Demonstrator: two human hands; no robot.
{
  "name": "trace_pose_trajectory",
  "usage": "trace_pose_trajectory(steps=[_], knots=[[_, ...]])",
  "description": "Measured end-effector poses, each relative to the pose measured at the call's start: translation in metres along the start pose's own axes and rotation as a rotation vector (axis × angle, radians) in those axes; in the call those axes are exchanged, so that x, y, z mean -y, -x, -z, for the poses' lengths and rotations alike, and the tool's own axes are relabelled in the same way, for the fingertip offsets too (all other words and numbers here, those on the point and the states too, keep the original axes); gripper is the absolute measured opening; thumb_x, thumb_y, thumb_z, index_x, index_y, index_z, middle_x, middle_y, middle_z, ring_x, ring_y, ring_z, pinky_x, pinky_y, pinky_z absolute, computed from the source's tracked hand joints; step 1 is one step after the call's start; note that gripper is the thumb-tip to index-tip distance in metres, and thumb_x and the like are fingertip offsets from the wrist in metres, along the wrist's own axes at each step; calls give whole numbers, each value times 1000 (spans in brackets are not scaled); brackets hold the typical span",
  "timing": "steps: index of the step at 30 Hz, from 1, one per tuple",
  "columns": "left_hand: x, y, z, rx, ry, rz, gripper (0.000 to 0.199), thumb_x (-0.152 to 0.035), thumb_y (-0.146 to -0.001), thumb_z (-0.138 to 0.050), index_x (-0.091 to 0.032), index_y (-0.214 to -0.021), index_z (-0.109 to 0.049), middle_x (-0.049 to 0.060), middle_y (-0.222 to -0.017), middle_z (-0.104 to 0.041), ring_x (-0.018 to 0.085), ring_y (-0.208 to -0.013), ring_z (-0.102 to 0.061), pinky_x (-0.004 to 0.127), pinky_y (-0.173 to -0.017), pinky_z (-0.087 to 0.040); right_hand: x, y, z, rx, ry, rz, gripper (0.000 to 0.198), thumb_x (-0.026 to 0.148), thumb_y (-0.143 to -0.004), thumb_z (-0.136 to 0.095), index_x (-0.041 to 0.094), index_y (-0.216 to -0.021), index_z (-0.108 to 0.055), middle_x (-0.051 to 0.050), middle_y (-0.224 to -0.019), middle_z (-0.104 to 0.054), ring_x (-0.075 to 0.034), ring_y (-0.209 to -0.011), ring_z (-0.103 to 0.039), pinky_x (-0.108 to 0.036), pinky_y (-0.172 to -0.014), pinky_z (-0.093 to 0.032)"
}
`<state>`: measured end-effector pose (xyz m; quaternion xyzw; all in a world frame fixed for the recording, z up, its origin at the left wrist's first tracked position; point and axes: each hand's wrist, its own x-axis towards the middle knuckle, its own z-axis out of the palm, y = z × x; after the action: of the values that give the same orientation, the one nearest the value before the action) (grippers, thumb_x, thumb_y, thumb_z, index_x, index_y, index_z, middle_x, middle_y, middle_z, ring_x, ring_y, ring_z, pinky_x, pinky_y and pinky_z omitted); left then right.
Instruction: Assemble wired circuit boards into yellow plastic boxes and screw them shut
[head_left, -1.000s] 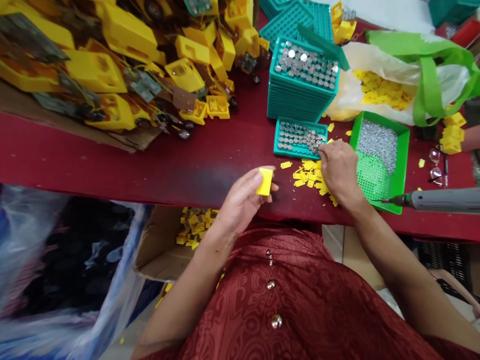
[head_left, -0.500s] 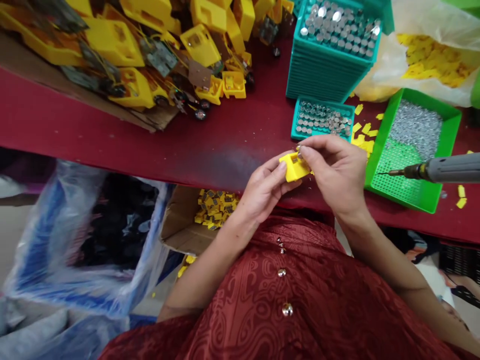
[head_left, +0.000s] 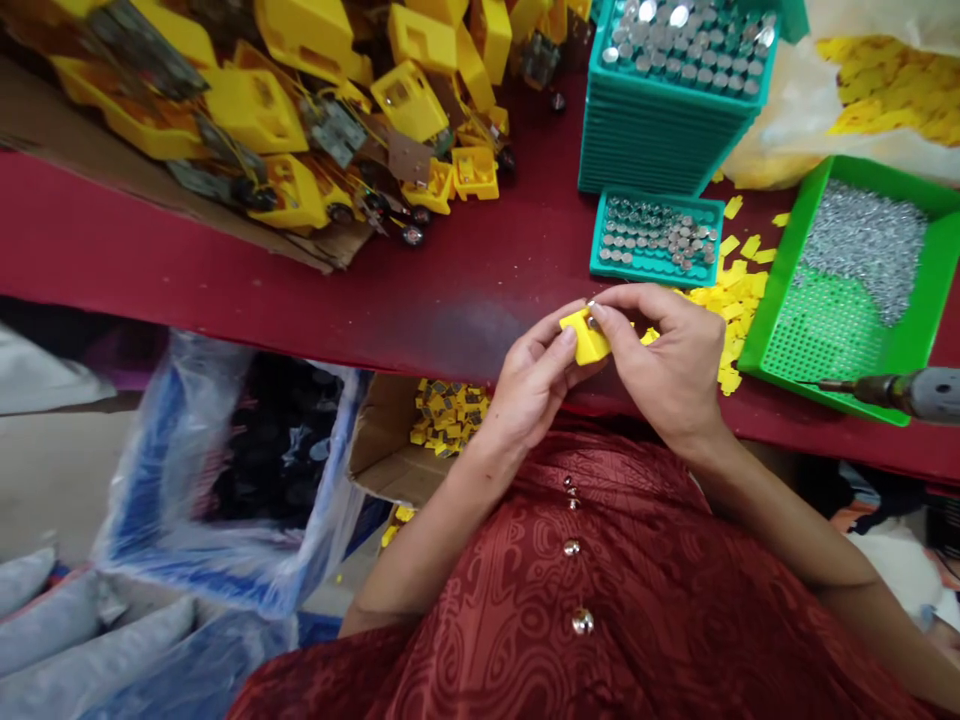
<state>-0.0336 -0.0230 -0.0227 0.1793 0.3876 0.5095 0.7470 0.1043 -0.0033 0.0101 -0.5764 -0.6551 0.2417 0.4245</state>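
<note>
Between the thumb and fingers of my left hand (head_left: 534, 385) is a small yellow plastic housing (head_left: 588, 338), its hollow facing up. My right hand (head_left: 664, 355) pinches a small silvery round piece (head_left: 594, 318), which looks like a button cell, at the housing's opening; my fingertips partly cover it. Just beyond my hands lies a teal tray (head_left: 654, 240) with rows of similar round cells. Loose flat yellow pieces (head_left: 739, 300) are strewn to the right of my right hand.
A stack of teal trays (head_left: 660, 135) rises at the back. On the right, a green basket (head_left: 765, 350) holds small metal screws, with a grey electric screwdriver (head_left: 934, 393) over its near edge. Yellow toy parts with wires (head_left: 412, 100) fill the back left. A cardboard box (head_left: 390, 460) sits below the table edge.
The view has shifted slightly, so the surroundings sit a little differently. My right fingers have pressed the silvery piece lower against the housing, and my left hand keeps its grip.
</note>
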Motion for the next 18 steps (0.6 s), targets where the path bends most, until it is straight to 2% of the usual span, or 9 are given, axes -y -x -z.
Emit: trace_pose_trajectory(steps=[5,10,15,18], knots=[[4,-2,5,-6,-56,-62,50,-49,-77,-99,-23,-116,-83,7,-120,-83,23,-111,-78,38,-102,-66,2,-2,3,29,-75,-114,16,24,-93,-70,19,-93,-85,-3,-90,-81,-14,-76,-72,-30,-80,-61],[2,-2,6,16,-85,-44,50,-51,-79,-97,-23,-118,-83,7,-124,-83,23,-113,-79,37,-103,-65,0,-5,7,56,-199,-196,12,24,-90,-74,20,-89,-85,-1,-80,-77,-12,-66,-67,-32,-79,-63],[0,-2,4,48,-40,-24,45,-48,-78,-98,-24,-114,-85,5,-121,-85,20,-107,-81,32,-95,-68,-2,-11,16,141,-304,-196,7,20,-86,-77,21,-85,-84,-2,-87,-79,-13,-76,-71,-30,-77,-63],[1,-2,5,51,-60,-25,44,-48,-79,-97,-25,-115,-85,5,-124,-84,20,-107,-81,30,-92,-68,-2,-15,21,218,-366,-250,6,18,-85,-77,20,-82,-81,-2,-87,-79,-13,-76,-70,-29,-76,-63]])
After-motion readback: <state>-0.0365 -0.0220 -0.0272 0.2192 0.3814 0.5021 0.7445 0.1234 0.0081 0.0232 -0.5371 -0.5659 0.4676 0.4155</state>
